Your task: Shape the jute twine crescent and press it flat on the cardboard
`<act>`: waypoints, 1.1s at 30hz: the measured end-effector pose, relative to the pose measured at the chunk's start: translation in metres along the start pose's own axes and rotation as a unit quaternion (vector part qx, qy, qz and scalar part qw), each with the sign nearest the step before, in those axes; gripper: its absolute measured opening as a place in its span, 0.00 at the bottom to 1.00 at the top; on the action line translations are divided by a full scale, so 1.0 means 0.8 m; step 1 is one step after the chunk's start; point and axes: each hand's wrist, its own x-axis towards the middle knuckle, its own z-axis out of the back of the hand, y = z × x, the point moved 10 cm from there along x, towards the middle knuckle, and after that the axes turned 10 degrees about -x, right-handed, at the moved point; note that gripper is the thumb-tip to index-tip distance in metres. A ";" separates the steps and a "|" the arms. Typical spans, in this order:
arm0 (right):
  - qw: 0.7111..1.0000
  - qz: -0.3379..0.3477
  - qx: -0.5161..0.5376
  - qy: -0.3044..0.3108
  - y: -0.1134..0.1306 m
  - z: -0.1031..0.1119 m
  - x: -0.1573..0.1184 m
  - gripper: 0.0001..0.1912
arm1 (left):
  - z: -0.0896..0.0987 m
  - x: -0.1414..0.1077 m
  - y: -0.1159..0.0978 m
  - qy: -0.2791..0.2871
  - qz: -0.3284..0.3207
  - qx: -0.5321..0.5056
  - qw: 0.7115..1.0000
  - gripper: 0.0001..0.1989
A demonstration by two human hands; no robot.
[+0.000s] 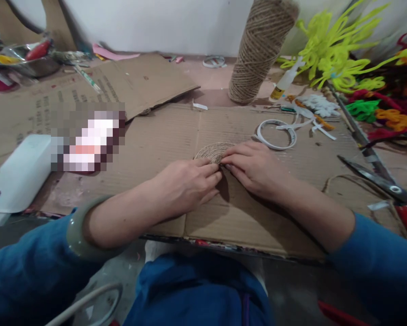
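One flat twine coil (214,151) was pressed onto one cardboard sheet (162,145) on the counter by two hands: the left hand (186,183) and right hand (254,165), fingers together on its near edge. One twine spool (258,50) and one pair of scissors (376,179) were seen nearby.

Big jute twine spool (260,50) upright at back of my tabletop, glue btl (285,80) beside it, yellow pipe cleaners (332,50) far right, scissors (382,181) on my right, white box (20,174) left, tape ring (276,134) nr middle.
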 end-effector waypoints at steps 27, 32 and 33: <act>0.981 -0.144 0.024 0.130 -0.034 -0.030 0.033 0.10 | -0.005 0.001 0.015 0.050 0.073 -0.048 0.995 0.15; 0.980 -0.141 0.111 0.084 -0.044 -0.024 0.026 0.11 | -0.006 0.003 0.013 0.075 0.077 -0.046 0.993 0.16; 0.976 -0.158 0.133 0.065 -0.051 -0.021 0.021 0.11 | -0.006 0.003 0.013 0.077 0.078 -0.045 0.993 0.16</act>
